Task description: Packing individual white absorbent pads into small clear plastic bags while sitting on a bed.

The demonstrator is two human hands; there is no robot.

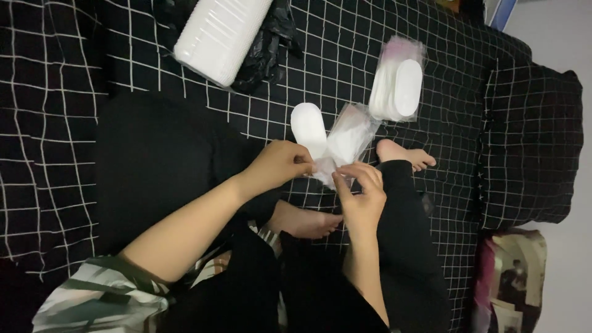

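My left hand and my right hand meet over my crossed legs, both pinching the near end of a small clear plastic bag that holds white oval pads. A single white oval pad lies just behind my left hand, touching the bag's side. Farther back a second clear bag stuffed with a stack of the same white pads rests on the black checked bedspread.
A tall stack of white ribbed containers lies on a black plastic bag at the back. A checked pillow sits at the right, with a printed bag below it. My bare feet show by my knees.
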